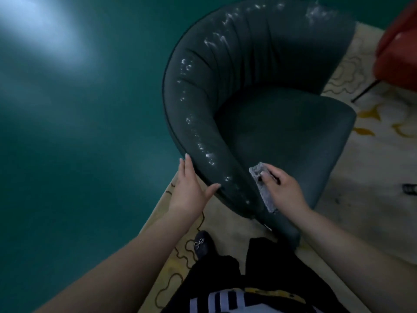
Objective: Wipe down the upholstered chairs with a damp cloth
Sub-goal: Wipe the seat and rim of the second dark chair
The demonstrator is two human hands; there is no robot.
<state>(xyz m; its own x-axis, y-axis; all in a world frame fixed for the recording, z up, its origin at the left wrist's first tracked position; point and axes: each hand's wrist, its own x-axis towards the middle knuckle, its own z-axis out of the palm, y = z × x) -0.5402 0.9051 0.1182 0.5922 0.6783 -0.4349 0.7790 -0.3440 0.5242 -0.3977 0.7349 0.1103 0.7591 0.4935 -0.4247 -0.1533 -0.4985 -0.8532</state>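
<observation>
Head view looks down past a black-trousered leg (225, 279) and a dark slipper (202, 243) standing on a pale patterned rug (365, 168), just short of the chair. Both bare forearms reach toward the dark teal upholstered chair (282, 132), a tub-shaped seat with a curved padded back that wraps around its cushion. The left hand (189, 188) lies open and flat against the outer edge of the chair's near arm, fingers straight, thumb spread along the rim; its grip has hold of nothing. The right hand (282, 188) has its grip closed around a grey cloth (262, 186), fingers curled over it, pressing the cloth against the inner face of that same near arm, just above the seat cushion. A trail of whitish wet-looking marks (203, 152) runs along the top of the chair's padded rim, from near the hands round to the far side. Left of the chair lies smooth green floor (79, 132). Beyond the chair's right side, part of a red chair (397, 55) on a thin dark leg stands on the rug.
</observation>
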